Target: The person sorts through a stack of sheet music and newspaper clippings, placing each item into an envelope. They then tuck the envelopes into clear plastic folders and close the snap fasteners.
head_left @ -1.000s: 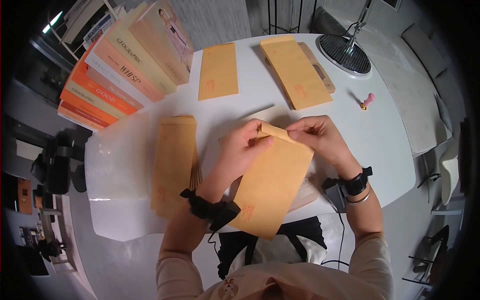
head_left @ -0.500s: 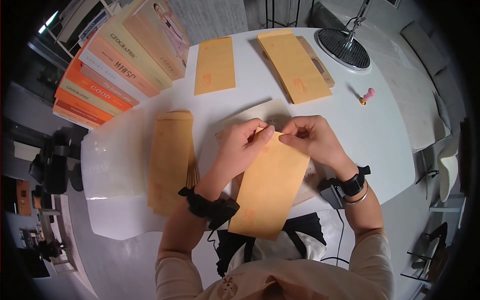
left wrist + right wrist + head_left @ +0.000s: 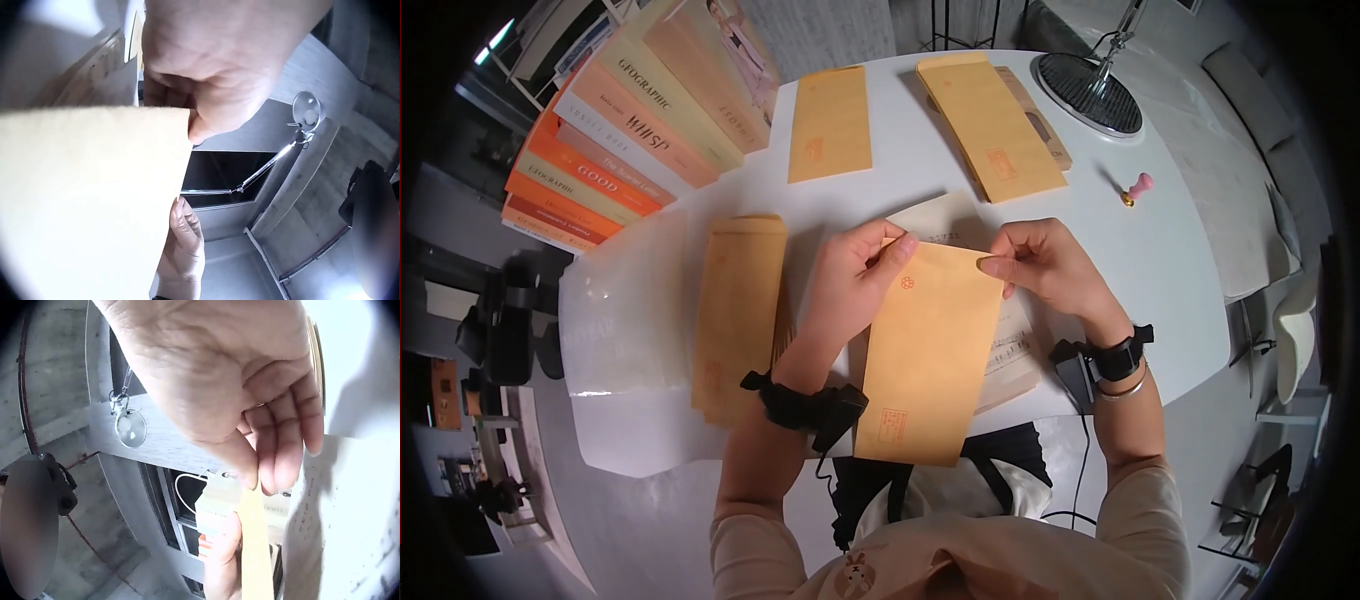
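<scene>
A kraft envelope (image 3: 930, 350) with red print hangs tilted over the table's front edge, held by both hands at its top corners. My left hand (image 3: 852, 282) pinches the upper left corner between thumb and fingers; the left wrist view shows this hand (image 3: 219, 62) at the corner of the envelope (image 3: 94, 194). At the upper right corner my right hand (image 3: 1050, 270) pinches with thumb and fingertips; in the right wrist view this hand (image 3: 231, 381) grips the envelope (image 3: 256, 544), seen nearly edge-on. Printed paper (image 3: 1010, 365) lies beneath, partly hidden.
Envelope stacks lie at left (image 3: 740, 310) and back right (image 3: 995, 130), and another envelope (image 3: 830, 125) at the back. Books (image 3: 630, 130) stand at back left, beside clear plastic sleeves (image 3: 625, 320). A pink-handled stamp (image 3: 1138, 188) and a lamp base (image 3: 1088, 95) are at right.
The folded top edge of the envelope is no longer visible, and its printed face lies flatter to view. My hands have moved apart along the top edge, the left one leftward.
</scene>
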The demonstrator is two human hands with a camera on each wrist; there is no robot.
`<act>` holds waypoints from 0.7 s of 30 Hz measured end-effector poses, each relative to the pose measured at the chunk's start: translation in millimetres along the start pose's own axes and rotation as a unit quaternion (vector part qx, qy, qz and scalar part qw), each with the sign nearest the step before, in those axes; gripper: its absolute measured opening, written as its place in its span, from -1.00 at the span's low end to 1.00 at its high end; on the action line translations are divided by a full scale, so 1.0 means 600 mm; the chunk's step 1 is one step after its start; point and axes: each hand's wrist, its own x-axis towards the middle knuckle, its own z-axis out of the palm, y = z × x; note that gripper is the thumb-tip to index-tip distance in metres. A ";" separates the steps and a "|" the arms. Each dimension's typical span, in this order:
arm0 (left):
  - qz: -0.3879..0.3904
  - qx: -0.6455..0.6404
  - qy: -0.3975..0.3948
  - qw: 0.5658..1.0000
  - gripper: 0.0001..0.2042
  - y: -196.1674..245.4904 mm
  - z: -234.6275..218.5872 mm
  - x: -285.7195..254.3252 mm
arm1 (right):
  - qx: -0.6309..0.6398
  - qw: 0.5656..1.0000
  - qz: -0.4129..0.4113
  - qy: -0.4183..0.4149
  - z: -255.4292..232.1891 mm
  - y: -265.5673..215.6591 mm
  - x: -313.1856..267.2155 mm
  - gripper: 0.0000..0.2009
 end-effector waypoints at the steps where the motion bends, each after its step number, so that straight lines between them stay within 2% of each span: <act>1: 0.004 0.005 0.002 1.000 -0.83 -0.002 -0.001 0.002 | -0.001 1.000 -0.001 0.000 -0.001 0.001 0.001 -0.85; 3: 0.012 0.014 0.007 1.000 -0.83 -0.006 -0.003 0.004 | 0.002 1.000 -0.008 0.002 -0.010 0.009 0.003 -0.84; 6: -0.010 -0.057 -0.020 0.998 -0.82 -0.014 -0.013 0.007 | 0.015 1.000 -0.015 0.019 -0.015 0.011 0.005 -0.84; 9: -0.081 -0.011 -0.154 0.985 -0.79 -0.012 -0.023 -0.001 | 0.028 0.998 -0.014 0.045 -0.021 0.014 0.007 -0.84; 12: -0.173 0.018 -0.216 0.961 -0.77 0.012 -0.034 -0.001 | 0.023 0.998 -0.020 0.057 -0.028 0.030 0.013 -0.83; 16: -0.199 -0.002 -0.240 0.950 -0.79 0.003 -0.039 0.000 | -0.077 0.995 -0.010 0.067 -0.028 0.029 0.008 -0.82; 17: -0.196 -0.003 -0.249 0.949 -0.80 -0.005 -0.041 0.002 | -0.160 0.983 0.009 0.095 -0.027 0.019 0.006 -0.82; 18: -0.194 -0.001 -0.245 0.950 -0.80 -0.010 -0.041 0.003 | -0.236 0.956 -0.028 0.171 -0.037 0.020 0.002 -0.83; 21: -0.196 0.006 -0.225 0.954 -0.81 -0.012 -0.044 0.003 | -0.423 0.817 -0.117 0.374 -0.098 0.025 -0.013 -0.68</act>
